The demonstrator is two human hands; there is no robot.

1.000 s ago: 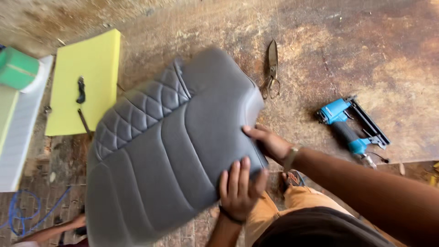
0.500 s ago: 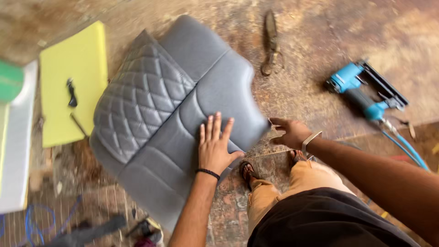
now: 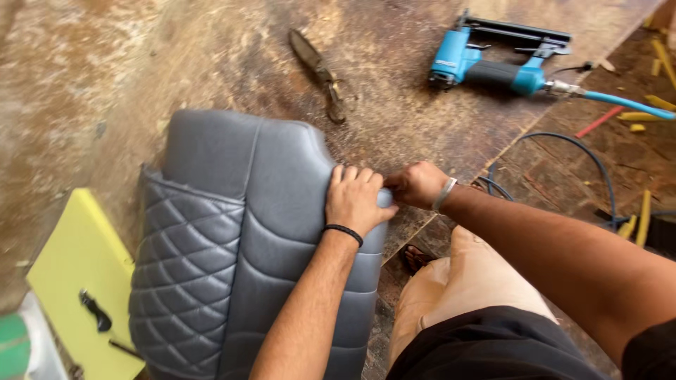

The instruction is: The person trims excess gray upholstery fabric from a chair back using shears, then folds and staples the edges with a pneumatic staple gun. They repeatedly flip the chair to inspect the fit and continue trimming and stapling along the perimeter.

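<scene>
A grey leather seat cover (image 3: 232, 239), quilted in diamonds on its left half, lies on the worn wooden bench (image 3: 141, 63). My left hand (image 3: 355, 198), with a black band at the wrist, grips the cover's right edge near its upper corner. My right hand (image 3: 415, 184), wearing a silver bracelet, pinches the same edge right beside it, fingers closed on the leather. Both hands touch each other at the bench's edge.
A blue pneumatic stapler (image 3: 493, 60) with a blue hose (image 3: 620, 105) lies at the bench's far right. Old shears (image 3: 320, 70) rest above the cover. A yellow foam sheet (image 3: 77, 274) with a small black tool (image 3: 95, 313) lies at lower left. Yellow scraps litter the floor.
The view has swung left to right. My left hand moved from flat on the cover's middle to its right edge, and my right hand came up to meet it.
</scene>
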